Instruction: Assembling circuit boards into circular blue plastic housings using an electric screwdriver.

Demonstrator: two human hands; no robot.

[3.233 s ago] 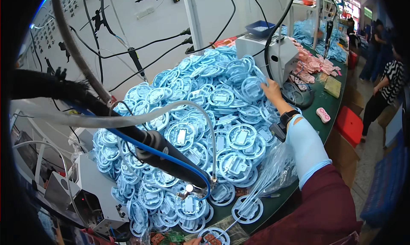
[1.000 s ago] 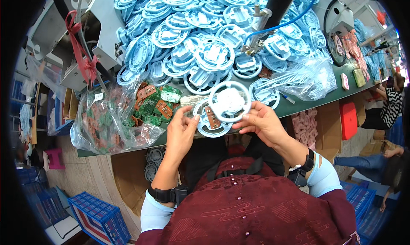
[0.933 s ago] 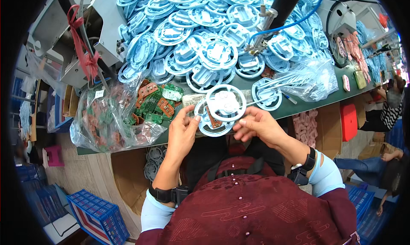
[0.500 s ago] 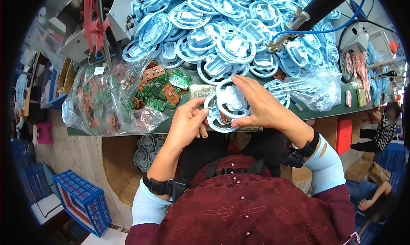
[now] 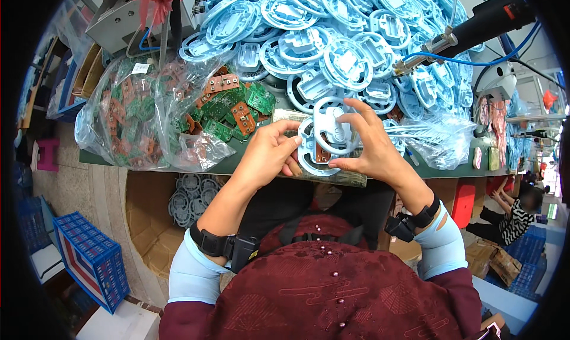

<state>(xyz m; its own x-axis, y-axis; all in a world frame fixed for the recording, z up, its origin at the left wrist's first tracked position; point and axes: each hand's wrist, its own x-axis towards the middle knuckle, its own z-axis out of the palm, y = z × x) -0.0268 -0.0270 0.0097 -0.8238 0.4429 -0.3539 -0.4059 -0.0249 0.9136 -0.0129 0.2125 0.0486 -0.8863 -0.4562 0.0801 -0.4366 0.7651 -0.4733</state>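
Observation:
My left hand pinches the left rim of a light-blue plastic steering-wheel-shaped shell. A brown circuit board shows inside that shell. Over it lies a second light-blue wheel-shaped shell, offset up and to the right, partly covering the first. My right hand curves around this upper shell's right side, its thumb low at the rim and its fingers near the top. Whether the two shells are joined cannot be seen. Under them lies a flat pale block at the table's front edge.
A large heap of light-blue shells fills the table's back. Green and brown circuit boards spill from a clear plastic bag at left. A black powered screwdriver hangs at upper right. Another clear bag lies to the right.
The whole view has shifted slightly. My right hand's fingers have bent and drawn back a little from across the upper shell. My left hand keeps its pinch on the lower shell.

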